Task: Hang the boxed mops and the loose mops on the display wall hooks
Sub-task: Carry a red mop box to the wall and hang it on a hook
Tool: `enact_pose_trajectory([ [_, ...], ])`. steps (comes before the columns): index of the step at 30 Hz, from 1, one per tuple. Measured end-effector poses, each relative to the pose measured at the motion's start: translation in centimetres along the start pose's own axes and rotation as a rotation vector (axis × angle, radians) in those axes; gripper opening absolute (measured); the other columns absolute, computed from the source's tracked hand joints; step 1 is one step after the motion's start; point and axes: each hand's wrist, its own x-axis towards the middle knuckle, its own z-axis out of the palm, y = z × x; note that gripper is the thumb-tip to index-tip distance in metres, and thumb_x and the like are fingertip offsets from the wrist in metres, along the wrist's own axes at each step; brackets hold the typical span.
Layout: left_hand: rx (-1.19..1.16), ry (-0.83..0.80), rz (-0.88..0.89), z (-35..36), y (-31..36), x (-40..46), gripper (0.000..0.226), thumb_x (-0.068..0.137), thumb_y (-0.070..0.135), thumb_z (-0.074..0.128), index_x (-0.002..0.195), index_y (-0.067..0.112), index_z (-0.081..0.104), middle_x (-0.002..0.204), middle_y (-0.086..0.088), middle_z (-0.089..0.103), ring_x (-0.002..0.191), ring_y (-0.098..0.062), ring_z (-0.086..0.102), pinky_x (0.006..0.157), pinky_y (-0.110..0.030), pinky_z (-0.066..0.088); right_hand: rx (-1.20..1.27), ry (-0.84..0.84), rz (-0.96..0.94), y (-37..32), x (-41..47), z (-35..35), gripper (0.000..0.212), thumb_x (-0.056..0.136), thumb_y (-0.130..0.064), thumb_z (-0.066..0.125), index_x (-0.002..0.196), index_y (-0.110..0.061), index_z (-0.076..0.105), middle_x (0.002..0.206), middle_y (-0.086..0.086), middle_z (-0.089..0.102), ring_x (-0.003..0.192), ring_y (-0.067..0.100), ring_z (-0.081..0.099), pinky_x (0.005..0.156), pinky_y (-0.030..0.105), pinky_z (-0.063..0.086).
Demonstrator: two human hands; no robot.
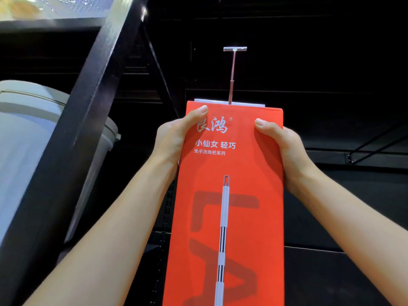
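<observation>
Dim, nearly black wall behind; light falls from above at eleven o'clock, glaring off the shelf. Edges bend and blur, worst toward nine o'clock.

Red mop box, front face: calligraphic brand "良鸿" with ® mark near far end; nearer, white "小仙女 轻巧"; smaller line beneath, "免手洗拖把系列". Large dark letters "LA" behind printed mop handle.

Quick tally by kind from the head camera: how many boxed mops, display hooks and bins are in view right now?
Boxed mops: 1, the orange box, gripped near its top by the left hand and right hand.
Display hooks: 1, the metal hook reaching out above the box top.
Bins: 1, the grey lidded bin at left.
Total: 3
</observation>
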Motion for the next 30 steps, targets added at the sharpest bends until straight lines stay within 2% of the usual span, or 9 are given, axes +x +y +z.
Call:
enact_pose_trajectory([
  [6, -0.010, 0.007, -0.004, -0.2, -1.6, 1.3, 0.053, 0.064, 0.043, 0.078, 0.098, 0.002, 0.073, 0.095, -0.017, 0.074, 0.081, -0.031, 0.070, 0.087, -0.050, 0.055, -0.009, 0.011, 0.016, 1.5, 1.0, -0.3, 0.061, 0.070, -0.038, 0.068, 0.114, 0.003, 0.061, 0.105, 0.020, 0.071, 0.083, 0.031, 0.067, 0.082, 0.046, 0.055],
  [10, 0.022, 0.023, 0.028, -0.1, -2.7, 2.6, 0.075, 0.054, 0.052, 0.078, 0.110, 0.004, 0.068, 0.112, -0.019, 0.069, 0.106, -0.037, 0.065, 0.095, -0.053, 0.050, -0.014, 0.008, 0.027, 2.8, 1.8, -0.8, 0.064, 0.066, -0.042, 0.072, 0.113, 0.000, 0.063, 0.099, 0.017, 0.072, 0.081, 0.030, 0.069, 0.079, 0.043, 0.055],
  [13, 0.018, 0.030, 0.018, -0.3, -3.6, 3.6, 0.075, 0.052, 0.053, 0.079, 0.109, 0.006, 0.069, 0.111, -0.017, 0.070, 0.105, -0.036, 0.066, 0.094, -0.053, 0.051, -0.011, 0.009, 0.028, 3.9, 2.3, -1.1, 0.069, 0.059, -0.046, 0.074, 0.111, -0.002, 0.064, 0.096, 0.014, 0.072, 0.078, 0.027, 0.069, 0.076, 0.040, 0.055],
  [16, 0.026, 0.026, 0.002, -0.3, -4.4, 4.1, 0.076, 0.050, 0.052, 0.080, 0.109, 0.006, 0.069, 0.112, -0.018, 0.070, 0.105, -0.035, 0.066, 0.094, -0.053, 0.051, -0.012, 0.001, 0.024, 5.0, 2.7, -1.5, 0.058, 0.065, -0.042, 0.072, 0.108, -0.004, 0.066, 0.093, 0.010, 0.073, 0.077, 0.024, 0.069, 0.076, 0.038, 0.054],
  [21, 0.024, 0.009, 0.008, -0.5, -5.8, 4.7, 0.063, 0.064, 0.043, 0.072, 0.113, 0.003, 0.067, 0.117, -0.021, 0.066, 0.097, -0.030, 0.064, 0.097, -0.051, 0.049, -0.022, -0.003, 0.018, 6.6, 3.4, -2.0, 0.047, 0.070, -0.040, 0.069, 0.105, -0.008, 0.066, 0.090, 0.009, 0.073, 0.074, 0.022, 0.068, 0.074, 0.036, 0.054],
  [27, 0.022, 0.027, -0.002, -0.7, -8.1, 6.1, 0.061, 0.067, 0.045, 0.075, 0.112, 0.004, 0.066, 0.114, -0.018, 0.068, 0.105, -0.034, 0.066, 0.095, -0.052, 0.050, -0.029, 0.014, 0.011, 8.3, 4.5, -2.6, 0.057, 0.059, -0.044, 0.074, 0.102, -0.008, 0.066, 0.087, 0.008, 0.072, 0.074, 0.023, 0.067, 0.078, 0.041, 0.053],
  [30, 0.025, 0.033, -0.005, -1.0, -9.2, 6.6, 0.066, 0.061, 0.047, 0.078, 0.111, 0.005, 0.067, 0.112, -0.017, 0.069, 0.105, -0.034, 0.066, 0.095, -0.051, 0.050, -0.037, 0.003, 0.007, 9.2, 4.9, -3.0, 0.054, 0.058, -0.045, 0.074, 0.099, -0.011, 0.067, 0.087, 0.008, 0.073, 0.072, 0.021, 0.068, 0.076, 0.038, 0.054],
])
